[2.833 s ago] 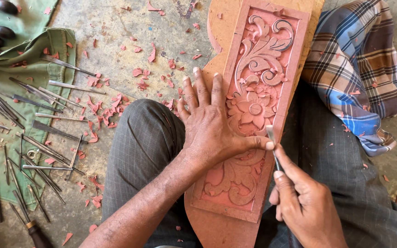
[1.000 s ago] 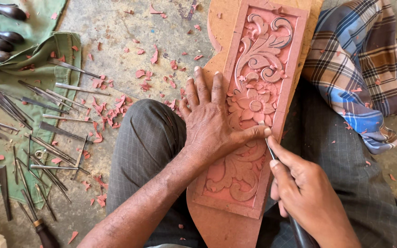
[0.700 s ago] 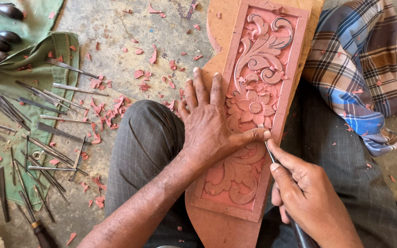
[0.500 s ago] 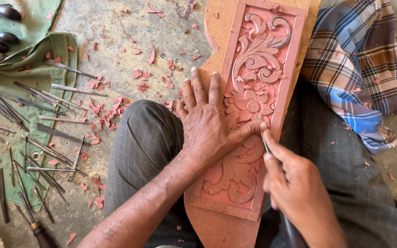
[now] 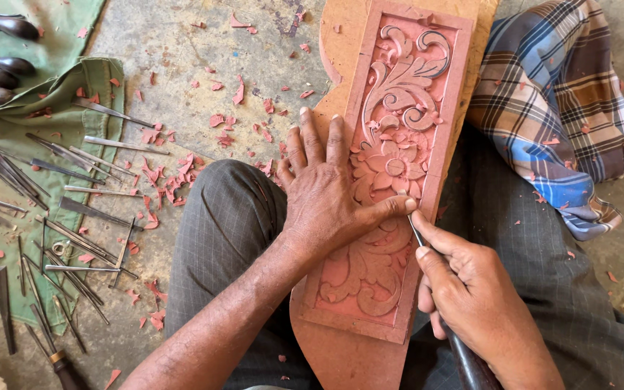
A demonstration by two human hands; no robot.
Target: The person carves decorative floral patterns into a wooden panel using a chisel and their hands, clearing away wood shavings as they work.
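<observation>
One carved reddish panel (image 5: 399,144) runs from frame centre to the top; the left hand (image 5: 323,195) lies flat on it, fingers apart. At lower right, the right hand (image 5: 471,296) is clamped on one thin chisel (image 5: 415,232) touching the panel's right edge

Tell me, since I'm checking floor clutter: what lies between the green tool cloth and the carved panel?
Head view: red wood chips on the concrete floor, and the person's knee.

left hand (image 5: 326,195) flat on carved red panel (image 5: 391,173), right hand (image 5: 471,296) gripping chisel (image 5: 416,232)
</observation>
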